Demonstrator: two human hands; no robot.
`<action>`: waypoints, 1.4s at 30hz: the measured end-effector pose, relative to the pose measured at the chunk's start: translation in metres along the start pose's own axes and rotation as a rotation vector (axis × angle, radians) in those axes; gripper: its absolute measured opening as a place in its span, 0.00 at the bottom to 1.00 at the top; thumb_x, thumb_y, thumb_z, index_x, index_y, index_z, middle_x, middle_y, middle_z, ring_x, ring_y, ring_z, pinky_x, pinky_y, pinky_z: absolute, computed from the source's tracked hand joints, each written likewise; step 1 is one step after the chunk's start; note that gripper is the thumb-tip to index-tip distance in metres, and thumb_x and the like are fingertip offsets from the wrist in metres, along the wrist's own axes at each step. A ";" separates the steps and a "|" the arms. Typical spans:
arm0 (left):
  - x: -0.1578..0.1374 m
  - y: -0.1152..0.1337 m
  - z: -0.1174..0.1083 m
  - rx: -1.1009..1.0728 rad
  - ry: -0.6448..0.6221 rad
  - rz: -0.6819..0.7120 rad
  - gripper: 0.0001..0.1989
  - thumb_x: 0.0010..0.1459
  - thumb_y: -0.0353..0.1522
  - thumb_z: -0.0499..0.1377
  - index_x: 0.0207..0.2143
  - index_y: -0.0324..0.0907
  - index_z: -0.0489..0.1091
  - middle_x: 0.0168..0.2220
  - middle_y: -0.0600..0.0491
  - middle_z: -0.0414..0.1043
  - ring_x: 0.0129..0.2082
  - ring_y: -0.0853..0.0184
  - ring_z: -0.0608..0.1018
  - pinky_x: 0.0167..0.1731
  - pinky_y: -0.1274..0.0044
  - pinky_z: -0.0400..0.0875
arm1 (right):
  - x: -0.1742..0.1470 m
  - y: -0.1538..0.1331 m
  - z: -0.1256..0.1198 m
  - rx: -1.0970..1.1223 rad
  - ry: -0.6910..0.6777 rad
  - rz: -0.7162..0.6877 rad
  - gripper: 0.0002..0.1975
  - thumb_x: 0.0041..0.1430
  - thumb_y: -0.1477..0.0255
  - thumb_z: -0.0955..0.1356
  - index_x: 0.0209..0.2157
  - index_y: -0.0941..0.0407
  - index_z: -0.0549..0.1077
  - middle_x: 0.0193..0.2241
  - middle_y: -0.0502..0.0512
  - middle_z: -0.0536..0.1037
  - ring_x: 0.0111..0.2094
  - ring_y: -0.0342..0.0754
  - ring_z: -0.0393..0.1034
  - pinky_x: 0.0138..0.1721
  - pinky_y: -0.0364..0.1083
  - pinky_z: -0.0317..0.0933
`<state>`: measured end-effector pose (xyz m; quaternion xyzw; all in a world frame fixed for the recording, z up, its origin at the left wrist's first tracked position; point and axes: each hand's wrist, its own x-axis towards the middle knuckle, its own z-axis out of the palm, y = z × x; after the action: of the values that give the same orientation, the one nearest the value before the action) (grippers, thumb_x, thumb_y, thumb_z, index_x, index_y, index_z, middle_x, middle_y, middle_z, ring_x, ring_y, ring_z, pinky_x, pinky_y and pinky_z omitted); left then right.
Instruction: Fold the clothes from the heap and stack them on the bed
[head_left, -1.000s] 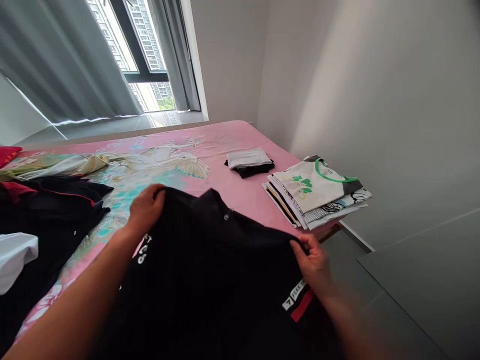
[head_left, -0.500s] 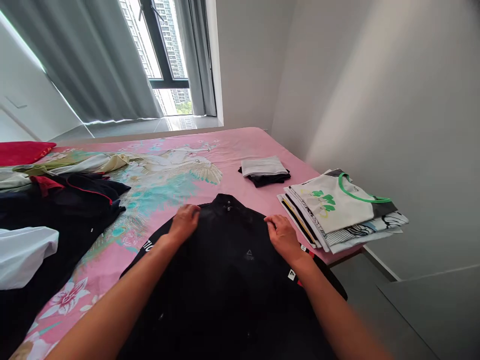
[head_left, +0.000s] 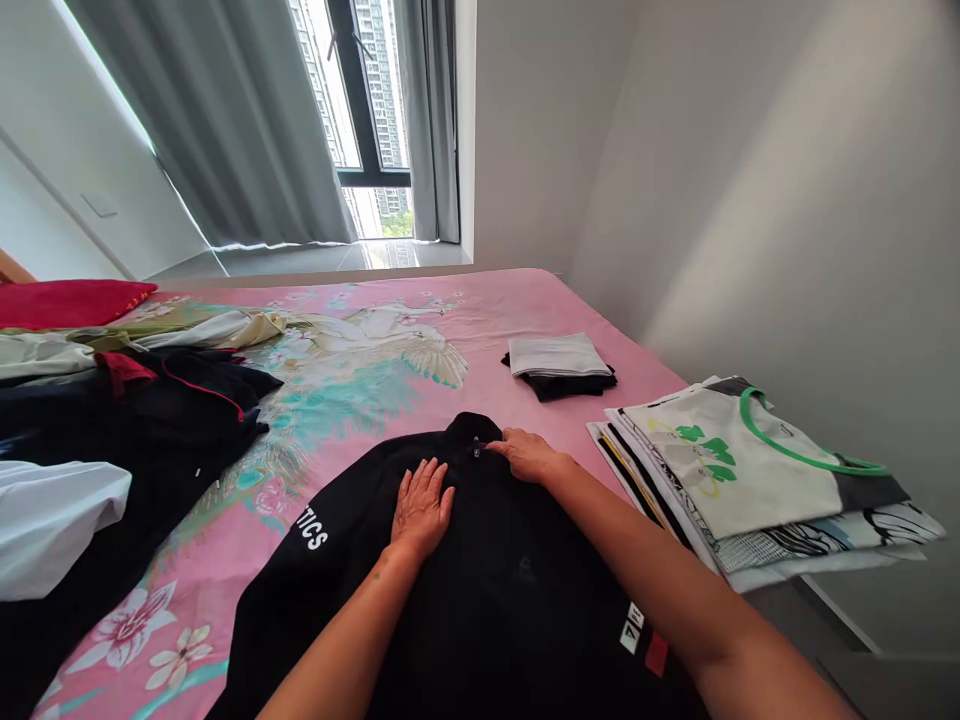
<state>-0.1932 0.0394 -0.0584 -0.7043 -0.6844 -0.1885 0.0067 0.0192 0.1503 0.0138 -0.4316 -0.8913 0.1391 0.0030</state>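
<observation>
A black zip-neck jacket [head_left: 510, 600] with white lettering on one sleeve and white and red patches on the other lies spread in front of me. My left hand [head_left: 422, 505] rests flat on its upper chest, fingers extended, holding nothing. At the collar [head_left: 469, 425], my right hand [head_left: 529, 455] has its fingers bent at the fabric edge, with one fingertip beside the small zipper pull [head_left: 476, 449]. Its other fingertips are partly hidden.
A folded white and black pile [head_left: 559, 355] sits beyond the jacket. To the right is a stack of folded shirts [head_left: 720, 450] near the bed edge. Loose dark clothes [head_left: 172, 420] and a white garment [head_left: 56, 515] lie left on the pink floral bedsheet [head_left: 360, 385].
My left hand has moved from the shoulder down onto the chest and flattened. My right hand has gone from the other shoulder to the collar by the zipper. The view has turned slightly left.
</observation>
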 end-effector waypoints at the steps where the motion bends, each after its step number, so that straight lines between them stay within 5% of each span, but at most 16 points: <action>1: 0.000 0.000 0.000 0.000 0.004 -0.001 0.23 0.62 0.39 0.46 0.58 0.44 0.61 0.61 0.48 0.59 0.63 0.60 0.57 0.63 0.63 0.46 | 0.004 0.002 -0.005 -0.011 -0.036 0.015 0.22 0.51 0.78 0.64 0.47 0.46 0.72 0.39 0.57 0.72 0.40 0.52 0.67 0.38 0.47 0.57; 6: 0.000 -0.001 0.004 0.012 0.032 -0.001 0.24 0.62 0.40 0.46 0.58 0.42 0.62 0.61 0.46 0.60 0.63 0.59 0.58 0.62 0.62 0.48 | 0.007 0.035 -0.022 0.046 0.027 0.122 0.15 0.46 0.77 0.67 0.38 0.51 0.73 0.34 0.53 0.75 0.36 0.49 0.68 0.35 0.44 0.55; 11: 0.000 -0.002 0.008 0.042 0.050 -0.009 0.25 0.62 0.41 0.46 0.57 0.41 0.62 0.61 0.47 0.60 0.63 0.60 0.58 0.63 0.63 0.48 | -0.018 0.071 -0.017 0.122 0.201 0.377 0.10 0.50 0.79 0.60 0.33 0.57 0.70 0.28 0.53 0.74 0.29 0.45 0.66 0.30 0.42 0.55; 14: 0.000 -0.001 0.008 0.056 0.044 -0.009 0.27 0.61 0.44 0.47 0.58 0.40 0.61 0.62 0.46 0.58 0.64 0.59 0.56 0.63 0.62 0.47 | -0.028 0.051 -0.004 0.130 0.384 0.441 0.14 0.55 0.79 0.56 0.39 0.58 0.68 0.37 0.58 0.73 0.37 0.47 0.67 0.37 0.43 0.58; 19: -0.001 0.003 0.004 0.088 0.037 -0.046 0.31 0.58 0.49 0.49 0.60 0.45 0.59 0.64 0.46 0.53 0.65 0.54 0.52 0.62 0.54 0.38 | -0.016 -0.025 0.023 0.379 0.598 0.092 0.12 0.57 0.72 0.61 0.43 0.55 0.69 0.39 0.55 0.72 0.40 0.46 0.66 0.43 0.44 0.60; 22: -0.001 0.004 0.001 0.096 0.012 -0.063 0.31 0.58 0.49 0.49 0.60 0.46 0.59 0.64 0.46 0.52 0.65 0.53 0.52 0.61 0.53 0.39 | -0.006 -0.047 0.044 0.479 0.537 0.167 0.15 0.53 0.71 0.65 0.44 0.54 0.70 0.37 0.54 0.72 0.38 0.47 0.67 0.39 0.45 0.62; 25: -0.001 0.006 0.000 0.102 -0.011 -0.072 0.30 0.58 0.49 0.48 0.60 0.46 0.59 0.64 0.45 0.53 0.64 0.53 0.52 0.61 0.54 0.39 | -0.003 -0.044 0.065 0.561 0.564 0.199 0.11 0.55 0.70 0.63 0.41 0.53 0.71 0.36 0.51 0.72 0.36 0.45 0.68 0.39 0.45 0.62; 27: -0.001 0.006 0.000 0.100 -0.019 -0.077 0.31 0.58 0.49 0.48 0.60 0.46 0.59 0.64 0.45 0.53 0.64 0.53 0.52 0.61 0.54 0.38 | -0.002 -0.037 0.073 0.611 0.595 0.227 0.18 0.54 0.69 0.64 0.48 0.53 0.67 0.36 0.51 0.72 0.33 0.44 0.68 0.39 0.45 0.63; 30: 0.000 0.006 0.000 0.093 -0.027 -0.080 0.30 0.58 0.49 0.48 0.60 0.46 0.59 0.64 0.46 0.53 0.64 0.54 0.52 0.61 0.54 0.38 | 0.003 -0.028 0.072 0.601 0.475 0.323 0.27 0.50 0.66 0.67 0.53 0.54 0.64 0.38 0.52 0.72 0.34 0.45 0.68 0.40 0.46 0.62; 34: 0.000 0.006 0.000 0.090 -0.029 -0.085 0.30 0.59 0.49 0.48 0.60 0.46 0.59 0.63 0.45 0.54 0.64 0.54 0.53 0.61 0.54 0.39 | 0.012 -0.024 0.060 0.549 0.266 0.373 0.19 0.45 0.65 0.70 0.43 0.52 0.72 0.38 0.51 0.73 0.41 0.48 0.68 0.42 0.46 0.60; 40: -0.001 0.006 0.001 0.097 -0.008 -0.075 0.30 0.59 0.49 0.48 0.60 0.47 0.58 0.64 0.45 0.53 0.64 0.54 0.53 0.61 0.54 0.39 | 0.018 -0.015 0.060 0.618 0.277 0.385 0.29 0.41 0.67 0.71 0.49 0.48 0.67 0.37 0.48 0.73 0.38 0.47 0.69 0.37 0.45 0.58; 42: -0.001 0.006 0.001 0.096 -0.009 -0.076 0.30 0.59 0.49 0.48 0.60 0.47 0.58 0.64 0.45 0.53 0.64 0.54 0.53 0.61 0.54 0.38 | 0.022 -0.012 0.060 0.628 0.263 0.374 0.24 0.42 0.68 0.70 0.46 0.49 0.70 0.34 0.47 0.74 0.35 0.46 0.69 0.35 0.45 0.58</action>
<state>-0.1874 0.0386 -0.0582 -0.6776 -0.7189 -0.1523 0.0301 -0.0113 0.1452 -0.0437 -0.5790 -0.7030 0.3471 0.2237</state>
